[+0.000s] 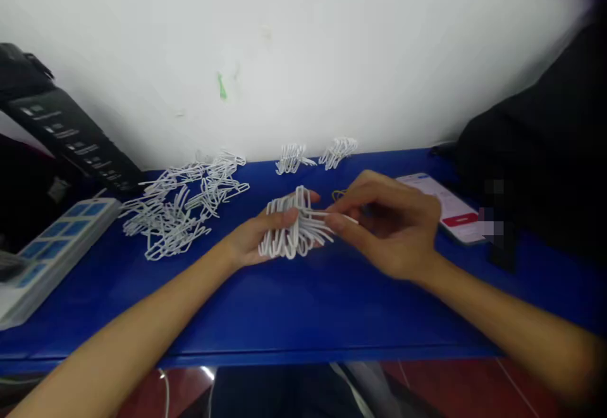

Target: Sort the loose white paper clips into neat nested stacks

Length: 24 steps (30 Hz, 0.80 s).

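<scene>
- At the far left, a black device point(61, 121) with small printed labels leans at an angle, cut off by the frame edge; its exact kind is hard to make out.
- Below it, a white-and-blue boxed pack point(57, 253) sits on the edge of a blue table point(237, 317), with a dark blurred object on its near end.
- A loose heap of bent white wires point(180, 206) lies tangled on the tabletop, just below a white wall point(284, 45) with a green mark point(221, 86).
- The left hand point(251, 241) is closed around a bunch of bent white wires point(294, 228), held above the table at the middle of the view, with its thumb across the front.
- The right hand point(393, 225) reaches in from the right, thumb and fingertips together on one wire end sticking out of the bunch; the two hands are almost touching.
- Behind them stand two small bundles of wires point(291, 159) point(338, 152), well apart from the heap and near the wall, and a small yellow loop point(337, 195) partly hidden by the right hand.
- Further right, a phone point(455, 209) lies lit with a red bar, its edge covered by a blurred patch point(490, 228).
- At the far right, a dark fabric mass point(526, 133) is too dark to identify.
- Under the table's front edge, red floor tiles point(455, 380) show, with a white cable point(165, 393).
</scene>
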Available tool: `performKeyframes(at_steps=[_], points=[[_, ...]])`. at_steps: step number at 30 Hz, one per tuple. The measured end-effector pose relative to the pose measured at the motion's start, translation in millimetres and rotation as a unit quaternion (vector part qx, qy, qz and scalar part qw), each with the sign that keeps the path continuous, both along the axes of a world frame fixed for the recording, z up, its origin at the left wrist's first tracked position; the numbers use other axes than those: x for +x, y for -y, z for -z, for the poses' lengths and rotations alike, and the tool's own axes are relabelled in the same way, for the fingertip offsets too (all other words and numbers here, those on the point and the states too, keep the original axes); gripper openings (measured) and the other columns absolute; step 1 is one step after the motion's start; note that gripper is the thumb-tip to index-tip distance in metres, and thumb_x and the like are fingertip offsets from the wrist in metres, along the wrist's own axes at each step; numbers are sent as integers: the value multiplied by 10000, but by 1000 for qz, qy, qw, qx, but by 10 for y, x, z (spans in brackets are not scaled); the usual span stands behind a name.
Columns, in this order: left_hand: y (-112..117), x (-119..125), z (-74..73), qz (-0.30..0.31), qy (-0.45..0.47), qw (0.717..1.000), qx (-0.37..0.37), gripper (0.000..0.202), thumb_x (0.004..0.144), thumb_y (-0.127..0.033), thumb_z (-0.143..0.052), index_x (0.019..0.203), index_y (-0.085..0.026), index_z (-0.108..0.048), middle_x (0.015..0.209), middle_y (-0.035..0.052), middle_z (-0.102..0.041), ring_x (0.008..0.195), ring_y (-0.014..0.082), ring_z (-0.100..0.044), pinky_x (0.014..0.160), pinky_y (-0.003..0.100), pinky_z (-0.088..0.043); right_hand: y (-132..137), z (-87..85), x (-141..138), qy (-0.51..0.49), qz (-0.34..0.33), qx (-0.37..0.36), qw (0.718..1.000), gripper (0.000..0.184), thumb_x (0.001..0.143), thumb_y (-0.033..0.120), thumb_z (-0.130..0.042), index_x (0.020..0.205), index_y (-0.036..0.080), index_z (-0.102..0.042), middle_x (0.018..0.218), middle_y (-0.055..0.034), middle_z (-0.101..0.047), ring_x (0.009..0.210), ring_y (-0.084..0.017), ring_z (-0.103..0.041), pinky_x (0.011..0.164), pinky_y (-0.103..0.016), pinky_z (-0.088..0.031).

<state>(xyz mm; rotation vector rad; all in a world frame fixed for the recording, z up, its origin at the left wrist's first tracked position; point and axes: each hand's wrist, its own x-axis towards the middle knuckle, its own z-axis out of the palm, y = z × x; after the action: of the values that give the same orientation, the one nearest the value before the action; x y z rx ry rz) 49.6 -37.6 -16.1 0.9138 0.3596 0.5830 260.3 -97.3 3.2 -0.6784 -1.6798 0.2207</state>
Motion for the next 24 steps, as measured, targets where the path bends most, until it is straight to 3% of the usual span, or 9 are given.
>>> performKeyframes(at_steps=[6, 12, 17, 24], points=[[-3, -21, 32, -3, 2, 1000, 1, 802, 727, -388, -949, 1437, -209, -622, 1183, 129, -800, 853, 253, -813, 754, 303, -647, 23, 7, -10, 6, 13, 14, 1000, 92, 849, 165, -814, 846, 239, -760, 705, -15, -673, 584, -142, -546, 493, -309, -404], [10, 13, 19, 9, 26, 1000, 14, 644, 830, -338, -864, 1419, -208, -639, 1519, 167, -637, 1254, 335, -721, 984, 393, -617, 6, -5, 19, 22, 3, 21, 1000, 128, 839, 116, -800, 810, 224, -737, 675, -2, -636, 570, -132, -523, 505, -304, -374], [28, 17, -3, 4, 38, 999, 21, 419, 890, -320, -822, 1288, -234, -720, 1582, 119, -590, 1263, 319, -717, 989, 430, -624, -20, 28, 53, 41, -31, -19, 998, 152, 856, 131, -789, 754, 213, -712, 679, -7, -631, 581, -135, -533, 531, -308, -374], [-42, 17, 59, -35, -4, 999, 41, 417, 910, -317, -808, 1309, -238, -719, 1576, 111, -597, 1308, 319, -689, 950, 398, -639, -77, 71, 90, 65, -56, -125, 988, 187, 903, 172, -764, 740, 195, -674, 676, 24, -548, 568, -99, -446, 525, -283, -317]])
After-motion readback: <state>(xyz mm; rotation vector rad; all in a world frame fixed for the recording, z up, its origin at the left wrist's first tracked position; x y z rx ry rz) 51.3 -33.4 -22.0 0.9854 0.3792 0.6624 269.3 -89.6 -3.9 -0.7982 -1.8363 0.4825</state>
